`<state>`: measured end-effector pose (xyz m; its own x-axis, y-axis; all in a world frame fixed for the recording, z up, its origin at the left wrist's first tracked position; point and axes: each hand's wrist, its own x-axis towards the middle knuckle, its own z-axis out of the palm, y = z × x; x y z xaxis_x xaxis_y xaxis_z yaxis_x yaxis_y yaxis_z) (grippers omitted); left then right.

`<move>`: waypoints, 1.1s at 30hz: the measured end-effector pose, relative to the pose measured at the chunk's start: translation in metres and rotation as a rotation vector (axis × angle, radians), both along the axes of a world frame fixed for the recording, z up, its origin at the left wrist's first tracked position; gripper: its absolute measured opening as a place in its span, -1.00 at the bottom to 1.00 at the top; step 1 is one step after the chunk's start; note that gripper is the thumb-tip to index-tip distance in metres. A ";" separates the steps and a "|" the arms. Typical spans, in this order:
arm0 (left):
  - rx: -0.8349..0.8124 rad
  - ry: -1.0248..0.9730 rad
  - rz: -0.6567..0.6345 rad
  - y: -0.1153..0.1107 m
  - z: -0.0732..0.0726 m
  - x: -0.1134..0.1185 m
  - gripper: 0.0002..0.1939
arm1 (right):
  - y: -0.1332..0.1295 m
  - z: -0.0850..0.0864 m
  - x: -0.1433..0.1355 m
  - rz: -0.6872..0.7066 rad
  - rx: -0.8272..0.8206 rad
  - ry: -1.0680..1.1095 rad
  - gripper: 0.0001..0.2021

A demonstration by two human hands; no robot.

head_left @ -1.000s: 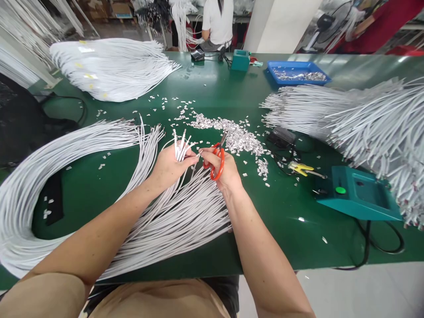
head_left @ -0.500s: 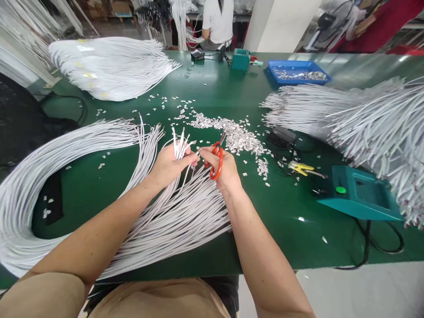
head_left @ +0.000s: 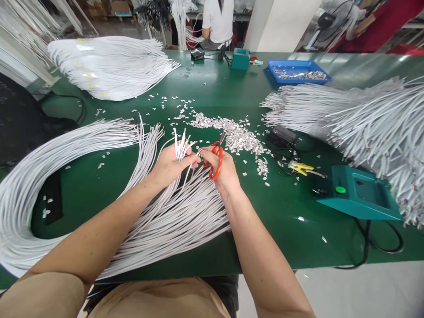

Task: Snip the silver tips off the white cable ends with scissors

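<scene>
White strands (head_left: 179,151) are held in the left grip (head_left: 168,166), red scissors (head_left: 220,161) in the right grip (head_left: 228,171). Beyond both, many small pieces (head_left: 241,138) are heaped; how many cables (head_left: 185,221) below are left cannot be told.

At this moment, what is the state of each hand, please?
Left hand: closed, holding several white cables.
Right hand: closed, holding red-handled scissors.
</scene>
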<state>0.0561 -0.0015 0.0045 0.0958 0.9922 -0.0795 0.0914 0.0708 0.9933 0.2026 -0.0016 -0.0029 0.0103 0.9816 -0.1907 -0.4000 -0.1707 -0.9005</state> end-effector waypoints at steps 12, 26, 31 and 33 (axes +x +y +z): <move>-0.182 -0.163 -0.176 0.005 0.005 -0.007 -0.66 | 0.001 -0.001 0.001 -0.008 0.008 -0.052 -0.79; -0.111 -0.112 -0.067 0.003 0.006 -0.004 -0.71 | 0.006 -0.008 0.004 -0.105 0.020 -0.291 -0.83; -0.122 -0.131 -0.067 0.004 0.005 -0.005 -0.69 | 0.006 -0.005 0.008 -0.220 0.152 -0.362 -0.84; -0.124 -0.129 -0.070 0.005 0.002 -0.006 -0.68 | 0.002 0.001 0.006 -0.087 0.180 -0.265 -0.83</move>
<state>0.0500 0.0031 0.0069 0.1820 0.9662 -0.1828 -0.0273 0.1908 0.9812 0.2083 0.0007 -0.0020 0.1217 0.9925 0.0064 -0.1537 0.0252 -0.9878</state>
